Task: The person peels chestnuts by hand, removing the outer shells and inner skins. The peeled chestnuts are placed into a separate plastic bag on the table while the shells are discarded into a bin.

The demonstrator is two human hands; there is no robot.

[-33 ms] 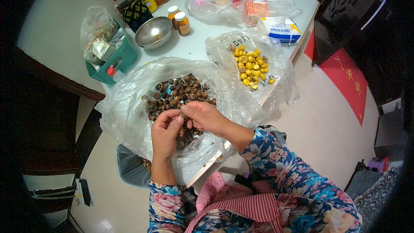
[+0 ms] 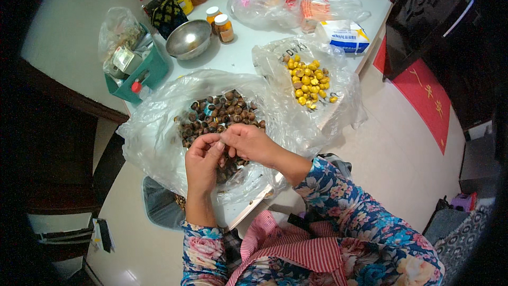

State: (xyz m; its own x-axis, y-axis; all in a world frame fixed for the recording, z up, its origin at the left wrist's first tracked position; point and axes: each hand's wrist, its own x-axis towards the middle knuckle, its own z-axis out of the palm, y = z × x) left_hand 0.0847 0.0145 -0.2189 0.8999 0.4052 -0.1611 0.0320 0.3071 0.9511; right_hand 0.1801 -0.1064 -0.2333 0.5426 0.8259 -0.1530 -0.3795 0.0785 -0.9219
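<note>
My left hand and my right hand meet fingertip to fingertip over a heap of dark brown chestnuts. Both are closed in a pinch on one small chestnut, which the fingers mostly hide. The heap lies on a spread clear plastic bag at the table's near edge. Farther right, peeled yellow chestnuts sit in a pile on a second plastic bag with dark print.
A bin with shells in it stands below the table's near edge. On the table are a metal bowl, a teal basket, two orange bottles, a blue and white packet and more plastic bags.
</note>
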